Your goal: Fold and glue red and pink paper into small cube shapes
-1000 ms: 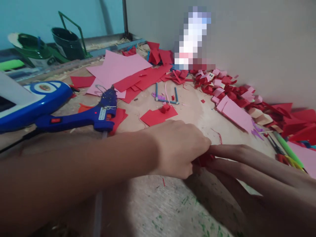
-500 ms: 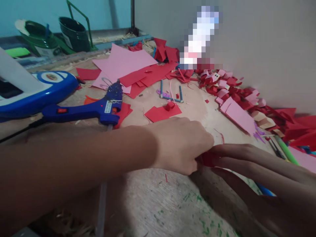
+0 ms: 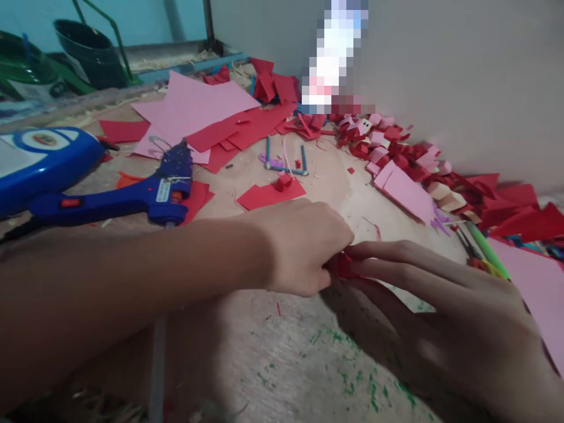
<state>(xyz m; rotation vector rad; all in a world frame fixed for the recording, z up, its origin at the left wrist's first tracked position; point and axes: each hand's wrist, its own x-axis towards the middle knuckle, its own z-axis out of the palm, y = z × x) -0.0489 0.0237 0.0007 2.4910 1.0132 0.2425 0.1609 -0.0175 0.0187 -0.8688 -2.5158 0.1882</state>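
Apparently the right hand (image 3: 458,311) pinches the red paper (image 3: 345,267); just left, the left hand (image 3: 304,249) curls, its grip hidden. Uneven pressure could crease the red paper.

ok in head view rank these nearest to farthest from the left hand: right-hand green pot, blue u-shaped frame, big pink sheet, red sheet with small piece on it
From the left hand:
1. Red sheet, just beyond it
2. Blue U-shaped frame, behind that sheet
3. Big pink sheet, farther back, left
4. Right-hand green pot, far back left
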